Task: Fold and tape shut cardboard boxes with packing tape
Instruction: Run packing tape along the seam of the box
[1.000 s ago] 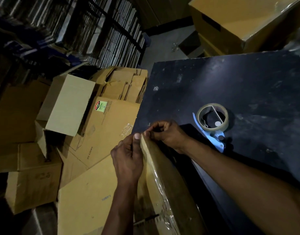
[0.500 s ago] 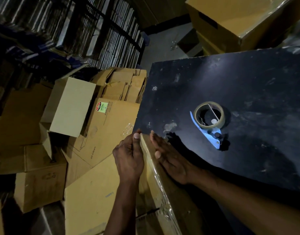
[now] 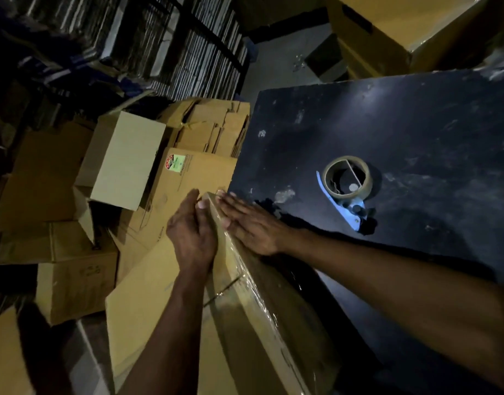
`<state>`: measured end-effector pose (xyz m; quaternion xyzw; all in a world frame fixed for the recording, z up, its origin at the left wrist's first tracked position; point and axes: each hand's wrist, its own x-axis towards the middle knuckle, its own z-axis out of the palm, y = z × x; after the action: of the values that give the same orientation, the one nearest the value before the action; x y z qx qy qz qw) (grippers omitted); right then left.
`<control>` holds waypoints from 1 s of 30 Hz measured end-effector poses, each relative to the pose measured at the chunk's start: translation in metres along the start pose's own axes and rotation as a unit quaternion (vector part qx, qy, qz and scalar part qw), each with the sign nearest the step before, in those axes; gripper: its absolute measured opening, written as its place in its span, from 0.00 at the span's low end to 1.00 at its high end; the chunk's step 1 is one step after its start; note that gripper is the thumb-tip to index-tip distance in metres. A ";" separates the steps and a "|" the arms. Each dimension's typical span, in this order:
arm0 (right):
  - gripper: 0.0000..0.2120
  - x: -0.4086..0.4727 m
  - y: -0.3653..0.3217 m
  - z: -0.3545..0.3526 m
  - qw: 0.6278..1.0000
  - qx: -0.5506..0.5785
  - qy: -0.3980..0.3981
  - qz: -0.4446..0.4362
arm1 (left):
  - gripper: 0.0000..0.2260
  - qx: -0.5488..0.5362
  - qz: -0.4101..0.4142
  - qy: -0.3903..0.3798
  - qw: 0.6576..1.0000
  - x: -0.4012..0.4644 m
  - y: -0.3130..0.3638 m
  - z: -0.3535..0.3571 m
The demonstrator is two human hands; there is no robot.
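I had the cardboard box (image 3: 262,309) leaning against the near-left edge of the dark table (image 3: 387,132), its taped ridge running away from me toward the far corner. My left hand (image 3: 192,238) lay flat against the box's left face, fingers straight, thumb up near the ridge. My right hand (image 3: 251,223) pressed on the right face with fingers spread and straight, the fingertips reaching the far top corner. Neither hand gripped anything; both were open and pushing inward on the two sides of the edge.

The clear packing tape (image 3: 245,277) showed as a shiny, wrinkled strip along the ridge. I judged it still needed smoothing, since the film looked creased in places. The cardboard seemed stiff but light, and an empty box like this would likely buckle if squeezed mid-panel, so I judged pressure best kept close to the folded edge, where the board is strongest. The tape's glossy surface would be slick under the palm, good for sliding along it.

The tape dispenser (image 3: 346,189) with its blue handle lay on the table to the right, well apart from my hands. To the left, on the floor, more boxes (image 3: 122,158) and flattened cartons (image 3: 213,126) were piled up.
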<state>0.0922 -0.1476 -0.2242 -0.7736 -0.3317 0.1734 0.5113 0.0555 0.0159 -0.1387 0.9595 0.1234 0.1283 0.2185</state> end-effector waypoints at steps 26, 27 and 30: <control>0.44 -0.103 -0.001 0.029 0.990 0.141 -0.023 0.023 | 0.27 0.035 0.018 -0.100 0.994 -0.122 0.015 -0.015; 0.46 -0.106 -0.004 0.026 0.986 0.162 -0.033 0.021 | 0.27 0.034 0.008 -0.094 0.995 -0.112 0.012 -0.014; 0.46 -0.109 -0.013 0.024 0.980 0.191 -0.059 -0.007 | 0.28 0.047 -0.016 -0.074 0.996 -0.087 0.010 -0.011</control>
<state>-0.0055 -0.2034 -0.2308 -0.6476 -0.3279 0.2753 0.6303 -0.0277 -0.0141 -0.1409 0.9735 0.1281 0.0473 0.1835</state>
